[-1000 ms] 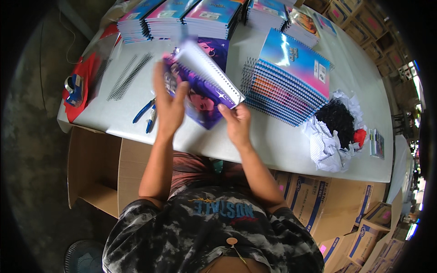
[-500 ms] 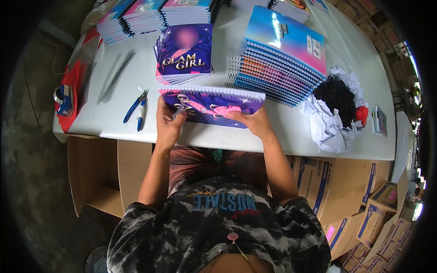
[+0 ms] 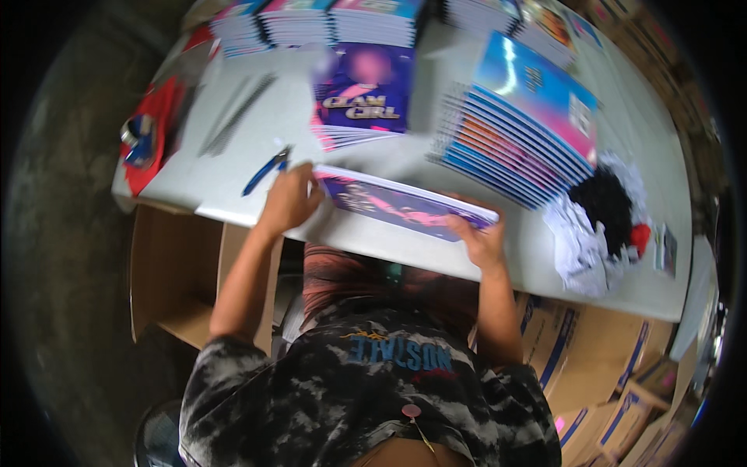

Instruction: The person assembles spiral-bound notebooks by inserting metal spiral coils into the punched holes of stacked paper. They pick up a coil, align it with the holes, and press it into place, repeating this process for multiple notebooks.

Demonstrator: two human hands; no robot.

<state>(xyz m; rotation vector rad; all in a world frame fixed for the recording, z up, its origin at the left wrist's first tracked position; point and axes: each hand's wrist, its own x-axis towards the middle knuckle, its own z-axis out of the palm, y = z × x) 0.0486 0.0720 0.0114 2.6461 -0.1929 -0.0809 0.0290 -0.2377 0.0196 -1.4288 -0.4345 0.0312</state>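
Observation:
A purple-and-pink spiral notebook is held tilted near the table's front edge, its white spiral-bound edge up and away from me. My right hand grips its right end, thumb on the cover and fingers behind. My left hand is at its left end with curled, blurred fingers; what they pinch is hidden. Blue-handled pliers lie on the table beside the left hand, which partly covers them. Beyond the held notebook stands a fanned stack of matching purple notebooks.
Blue-and-pink spiral notebooks are piled at the right, with more stacks at the back. Loose wire coils, red material and a tape roll lie left. Crumpled white cloth and black mesh lie right. An open carton stands below.
My left hand has shifted from the notebook's cover to its left end, beside the pliers. The notebook now slants down to the right, still in my right hand. The whole view has turned slightly.

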